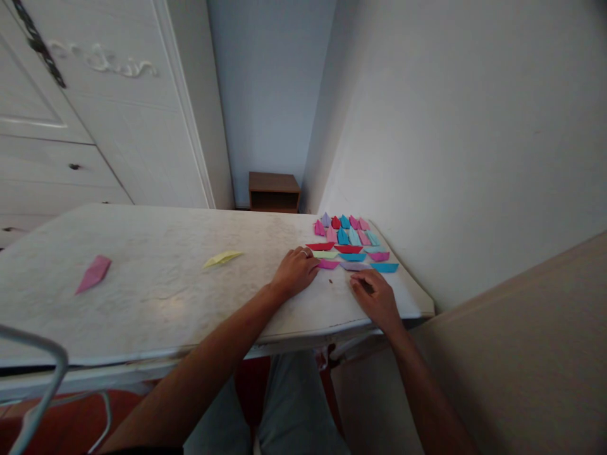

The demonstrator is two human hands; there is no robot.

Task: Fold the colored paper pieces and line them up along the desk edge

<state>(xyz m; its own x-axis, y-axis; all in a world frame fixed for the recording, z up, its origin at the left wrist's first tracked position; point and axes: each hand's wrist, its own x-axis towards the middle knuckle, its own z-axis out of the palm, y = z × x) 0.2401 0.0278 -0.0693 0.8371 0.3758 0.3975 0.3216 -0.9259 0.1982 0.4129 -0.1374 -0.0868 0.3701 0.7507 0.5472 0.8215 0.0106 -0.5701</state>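
On the right part of the white table, folded paper pieces stand in close rows. My left hand (296, 273), with a ring on one finger, has its fingertips closed at the left end of a magenta paper boat (328, 265). A pale green paper boat (326, 254) lies just beyond it. My right hand (378, 297) rests near the front edge, its fingers loosely curled with a gap at the thumb and nothing visible in them. Closest to it are a lavender paper boat (353, 266) and a blue paper boat (384, 268).
Upright folded paper pieces (343, 236) fill the table's far right corner by the wall. A yellow folded paper (222, 258) and a pink folded paper (94, 273) lie to the left on the table (161, 253). A grey metal tube (57, 366) curves at lower left.
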